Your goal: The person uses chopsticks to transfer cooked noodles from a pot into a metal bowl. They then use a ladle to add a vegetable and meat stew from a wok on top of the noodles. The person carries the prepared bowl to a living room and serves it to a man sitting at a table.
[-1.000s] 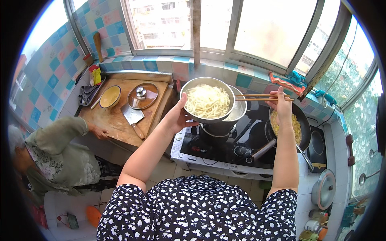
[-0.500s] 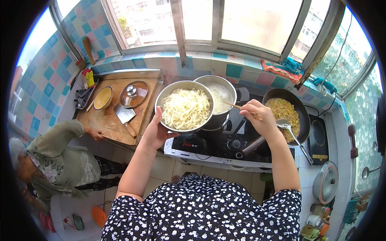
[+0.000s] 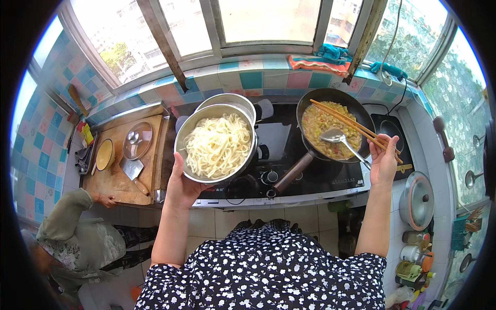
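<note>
My left hand (image 3: 182, 188) grips the near left rim of a metal bowl (image 3: 179, 135), thumb on top. Pale noodles (image 3: 219, 147) fill it. The bowl is held in front of a steel pot (image 3: 227, 99) and partly covers it. Between the fingers of my right hand (image 3: 384, 164) is a pair of wooden chopsticks (image 3: 343, 120), pointing left over the dark frying pan (image 3: 330, 94). In the pan lies a yellowish chopped dish (image 3: 319, 124). A metal serving spoon (image 3: 333, 136) rests in it. Its handle runs up to my right hand; whether they touch I cannot tell.
Left of the stove (image 3: 279, 126), a cutting board (image 3: 103, 183) bears a cleaver (image 3: 133, 173), a glass lid (image 3: 138, 140) and a yellow bowl (image 3: 105, 155). Another person's hand (image 3: 106, 200) is at its near edge. A large lid (image 3: 416, 201) stands at right.
My view has swung right. My right hand has moved from beside the pot to the pan's right side, bringing the chopsticks over the pan. My left hand still holds the noodle bowl.
</note>
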Motion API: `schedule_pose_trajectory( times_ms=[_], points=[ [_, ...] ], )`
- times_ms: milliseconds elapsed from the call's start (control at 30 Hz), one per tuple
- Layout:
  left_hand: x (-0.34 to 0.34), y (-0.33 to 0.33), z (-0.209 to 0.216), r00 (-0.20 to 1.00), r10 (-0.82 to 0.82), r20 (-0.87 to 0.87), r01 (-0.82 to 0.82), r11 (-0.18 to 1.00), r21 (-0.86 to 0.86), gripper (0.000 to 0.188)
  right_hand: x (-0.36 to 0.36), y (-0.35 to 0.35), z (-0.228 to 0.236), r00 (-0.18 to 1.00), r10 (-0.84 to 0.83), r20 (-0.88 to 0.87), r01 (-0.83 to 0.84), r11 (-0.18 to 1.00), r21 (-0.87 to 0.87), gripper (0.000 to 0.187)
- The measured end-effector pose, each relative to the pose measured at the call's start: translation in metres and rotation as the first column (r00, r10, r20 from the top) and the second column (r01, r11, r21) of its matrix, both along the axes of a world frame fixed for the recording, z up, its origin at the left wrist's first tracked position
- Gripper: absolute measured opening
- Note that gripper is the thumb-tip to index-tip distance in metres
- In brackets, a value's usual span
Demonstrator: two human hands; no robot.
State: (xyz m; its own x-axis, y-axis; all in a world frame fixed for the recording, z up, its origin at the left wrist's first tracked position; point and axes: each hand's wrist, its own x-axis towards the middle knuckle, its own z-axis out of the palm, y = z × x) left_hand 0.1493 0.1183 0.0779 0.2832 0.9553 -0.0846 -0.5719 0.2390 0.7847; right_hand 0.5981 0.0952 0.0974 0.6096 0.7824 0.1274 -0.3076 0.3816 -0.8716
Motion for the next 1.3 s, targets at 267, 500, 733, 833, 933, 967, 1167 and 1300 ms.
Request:
schedule_pose_trajectory(
  times_ms=[267, 500, 733, 833, 933, 967, 1167, 1300],
  points=[
    [0.031, 0.025, 0.004, 0.964, -0.248, -0.093, 0.242, 0.967, -0.076, 0.079, -0.108, -0.028, 0.038, 0.380, -0.299, 0.875, -0.141, 0.917, 0.374, 0.041],
    [0.067, 0.033, 0.003, 0.922, -0.383, -0.063, 0.378, 0.923, -0.079, 0.084, -0.166, -0.010, 0.019, -0.054, -0.388, 0.920, -0.372, 0.863, 0.342, 0.030],
    [0.053, 0.019, -0.012, 0.958, -0.272, -0.088, 0.256, 0.953, -0.161, 0.077, -0.128, 0.007, 0.025, 0.565, -0.229, 0.793, -0.123, 0.926, 0.356, 0.036],
    [0.036, 0.000, -0.012, 0.981, -0.134, -0.139, 0.113, 0.982, -0.154, 0.076, -0.126, 0.053, 0.023, 0.426, -0.218, 0.878, -0.242, 0.908, 0.343, 0.027],
    [0.014, -0.023, -0.025, 0.995, 0.059, -0.079, -0.070, 0.986, -0.150, 0.077, -0.149, 0.098, 0.015, 0.198, -0.155, 0.968, -0.441, 0.868, 0.230, 0.019],
    [0.009, -0.032, -0.021, 0.989, 0.132, -0.063, -0.141, 0.977, -0.159, 0.076, -0.160, 0.112, 0.009, 0.074, -0.249, 0.966, -0.507, 0.825, 0.251, 0.021],
    [-0.008, -0.064, -0.014, 0.914, 0.399, -0.074, -0.405, 0.909, -0.097, 0.075, -0.195, 0.171, -0.048, -0.365, -0.366, 0.856, -0.554, 0.824, 0.116, 0.026],
    [-0.019, -0.076, -0.017, 0.890, 0.453, -0.058, -0.456, 0.887, -0.069, 0.074, -0.195, 0.174, -0.060, -0.416, -0.340, 0.843, -0.555, 0.830, 0.061, 0.029]
  ],
)
